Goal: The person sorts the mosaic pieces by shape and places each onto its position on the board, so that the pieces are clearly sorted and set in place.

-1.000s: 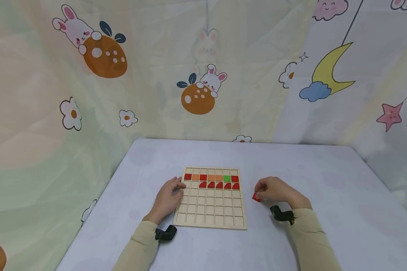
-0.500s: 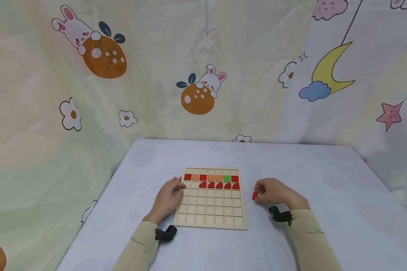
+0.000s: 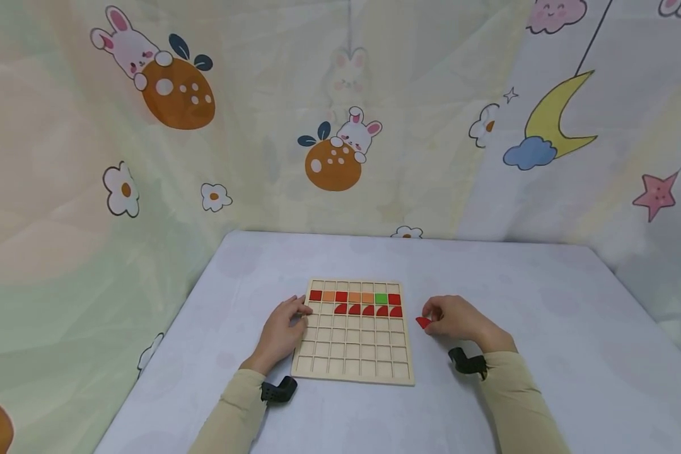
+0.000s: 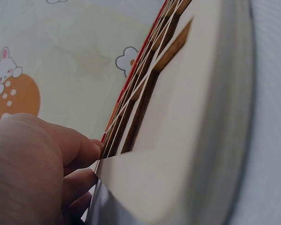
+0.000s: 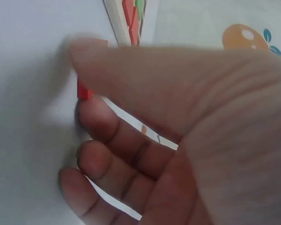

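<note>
In the head view, my right hand point(image 3: 456, 318) pinches a small red quarter-circle tile point(image 3: 422, 322) between thumb and fingertips, just right of the wooden grid board point(image 3: 352, 350). The right wrist view shows the red tile point(image 5: 83, 89) partly hidden behind the thumb, with the other fingers loosely bent below. My left hand point(image 3: 280, 331) rests at the board's left edge, fingertips touching its rim. Along the board's second row lie red, orange and green square tiles point(image 3: 381, 298). Beneath them, several red quarter-circle tiles point(image 3: 368, 310) fill the right part of the third row.
The board lies on a table with a pale cloth point(image 3: 522, 284). A printed curtain point(image 3: 261, 126) hangs behind the table's far edge. Black cameras point(image 3: 279, 389) are strapped to both wrists.
The right hand has shifted slightly left and turned the red tile, so its curved shape now shows. The left hand stays in place at the board's edge.
</note>
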Action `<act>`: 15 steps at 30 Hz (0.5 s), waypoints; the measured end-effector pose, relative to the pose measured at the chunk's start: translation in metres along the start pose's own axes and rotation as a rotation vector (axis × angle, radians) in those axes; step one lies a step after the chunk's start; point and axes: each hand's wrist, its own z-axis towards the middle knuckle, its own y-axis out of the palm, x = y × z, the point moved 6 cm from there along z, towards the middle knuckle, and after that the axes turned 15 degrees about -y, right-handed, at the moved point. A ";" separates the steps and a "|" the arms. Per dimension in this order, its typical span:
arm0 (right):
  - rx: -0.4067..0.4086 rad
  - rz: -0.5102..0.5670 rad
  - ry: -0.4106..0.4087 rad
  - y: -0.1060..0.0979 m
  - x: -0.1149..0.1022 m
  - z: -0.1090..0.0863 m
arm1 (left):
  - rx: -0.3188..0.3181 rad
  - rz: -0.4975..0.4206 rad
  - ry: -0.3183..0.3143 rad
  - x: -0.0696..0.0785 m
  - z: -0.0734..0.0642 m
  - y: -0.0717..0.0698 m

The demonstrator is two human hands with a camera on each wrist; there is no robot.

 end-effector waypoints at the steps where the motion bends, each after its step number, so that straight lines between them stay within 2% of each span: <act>1: -0.003 0.006 0.002 0.001 -0.001 0.000 | 0.002 0.002 0.001 0.000 0.000 0.000; 11: 0.010 0.001 -0.021 0.004 -0.003 0.005 | -0.004 -0.002 -0.004 0.001 0.000 0.000; 15: 0.030 -0.003 0.000 0.002 0.001 0.006 | -0.005 -0.002 0.004 0.001 0.000 0.000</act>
